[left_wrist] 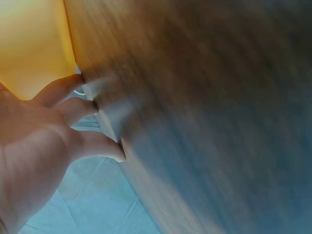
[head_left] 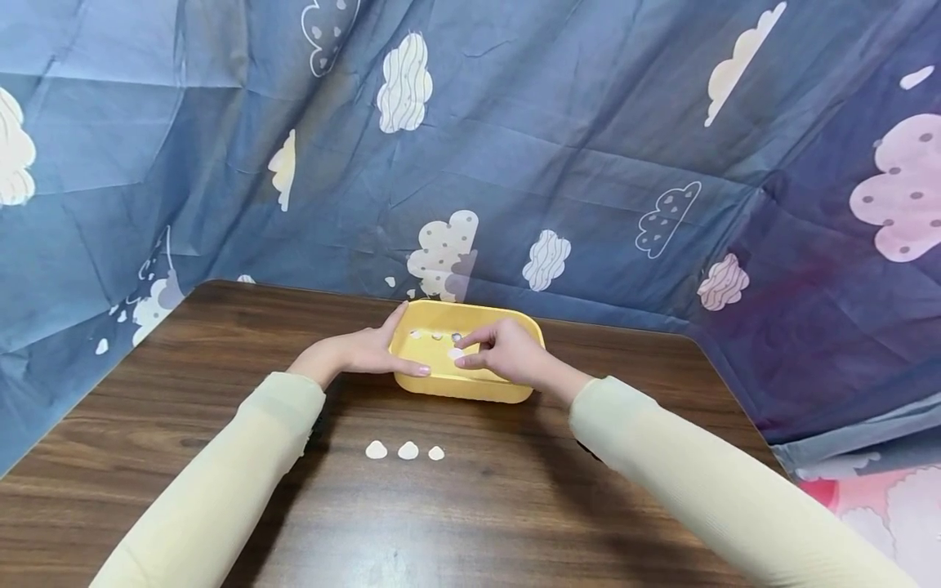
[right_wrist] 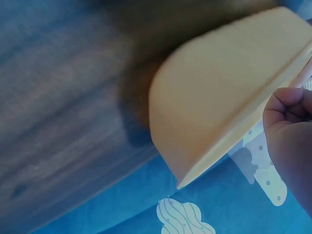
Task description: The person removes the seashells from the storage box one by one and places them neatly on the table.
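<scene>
A yellow plastic basin point(head_left: 463, 390) stands on the wooden table. My left hand point(head_left: 365, 349) holds its left end, the thumb across the near rim and the other fingers spread down the outer side, as the left wrist view shows. Over the inside of the basin my right hand point(head_left: 507, 353) pinches a white seashell point(head_left: 456, 354) between thumb and fingertips. Small shell-like pieces point(head_left: 437, 336) lie in a row on the basin floor. In the right wrist view the right hand point(right_wrist: 292, 117) is curled above the rim, with its fingertips and the shell hidden.
Three white seashells point(head_left: 408, 450) lie in a row on the wooden table point(head_left: 294, 506), nearer to me than the basin. Behind the table hangs a blue curtain point(head_left: 500, 163) with cloud prints. Tiled floor point(left_wrist: 87, 195) shows past the table edge in the left wrist view.
</scene>
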